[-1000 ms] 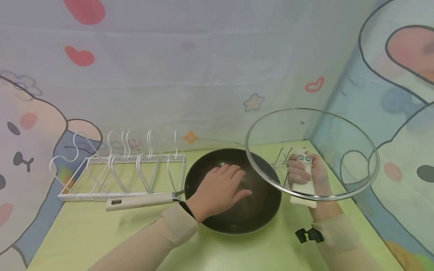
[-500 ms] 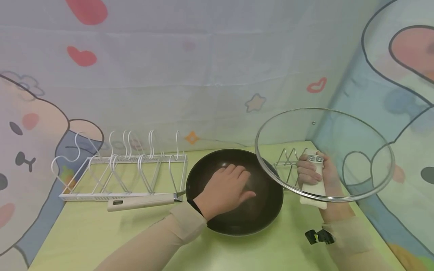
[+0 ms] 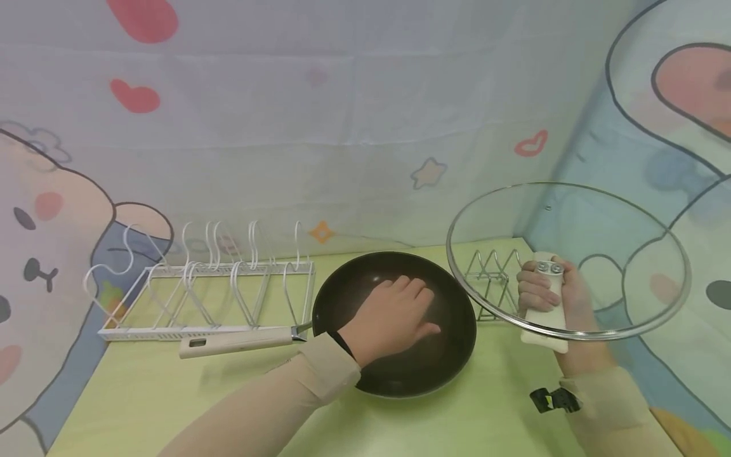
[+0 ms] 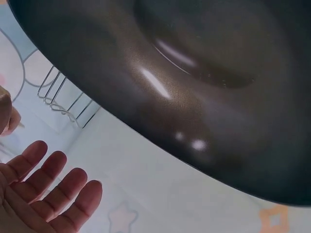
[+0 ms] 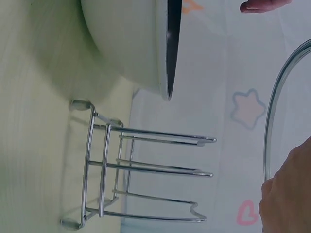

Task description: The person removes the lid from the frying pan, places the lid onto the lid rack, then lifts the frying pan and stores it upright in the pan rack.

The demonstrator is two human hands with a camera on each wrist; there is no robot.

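Observation:
A dark frying pan [image 3: 451,336] with a cream handle [image 3: 237,341] pointing left sits on the table. Over its interior hovers my left hand [image 3: 393,320], palm down with fingers extended and nothing in them. In the left wrist view, those fingers [image 4: 70,194] are spread apart below the pan's rim. To the right of the pan, my right hand [image 3: 573,292] grips the upright cream handle [image 3: 546,320] of a round glass lid [image 3: 605,228] with a steel rim. The lid is raised and tilted, its near left edge overlapping the pan's right side in the head view.
A white wire rack [image 3: 205,329] with curved dividers stands left of the pan, its front close behind the pan's handle. A small chrome wire rack [image 5: 102,165] stands at the right, partly behind the lid. Cartoon-printed cloth [image 3: 365,127] walls the green table [image 3: 400,431].
My right hand has carried the glass lid to the right, uncovering more of the chrome rack. My left hand has slid slightly right over the pan, which stays in place.

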